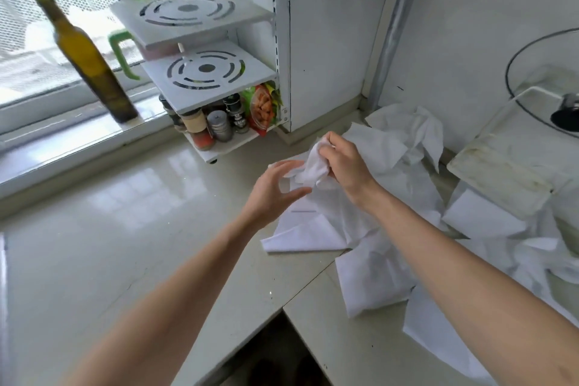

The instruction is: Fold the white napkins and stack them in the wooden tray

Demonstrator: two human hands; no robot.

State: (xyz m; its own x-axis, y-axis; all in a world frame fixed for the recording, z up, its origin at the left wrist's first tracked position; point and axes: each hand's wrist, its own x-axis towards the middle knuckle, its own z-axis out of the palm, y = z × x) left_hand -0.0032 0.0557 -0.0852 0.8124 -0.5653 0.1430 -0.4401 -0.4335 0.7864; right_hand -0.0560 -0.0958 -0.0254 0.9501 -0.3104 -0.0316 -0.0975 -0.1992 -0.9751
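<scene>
Far left of frame: olive oil bottle [89,59] upright on the window sill, well apart from the work, so no knock risk; centre-left: white tiered rack [200,72] on the table [109,229], upper two shelves show nothing on top, bottom shelf packed with spice jars [206,125] and an orange snack packet [262,110] wedged at its right end; centre: left hand [275,194] with fingers spread wide and relaxed, holding nothing, just beside the hanging cloth, looks like it's reaching for a free edge to open it out; right hand [344,166] has its fingers curled tight round a bunched white napkin [313,168], lifted off the pile so it can hang and be sorted, my read; below and right of the hands: loose heap of napkins [376,260] crumpled over the table's right part, none visibly folded square, a few lie flat; right edge: pale worn board or tray [501,175] partly over the heap, can't tell if that's the wooden tray, nothing stacked on it; upper right: glass lid [545,72] leaning against the wall; judgement: task at an early stage, first fold not yet made.
</scene>
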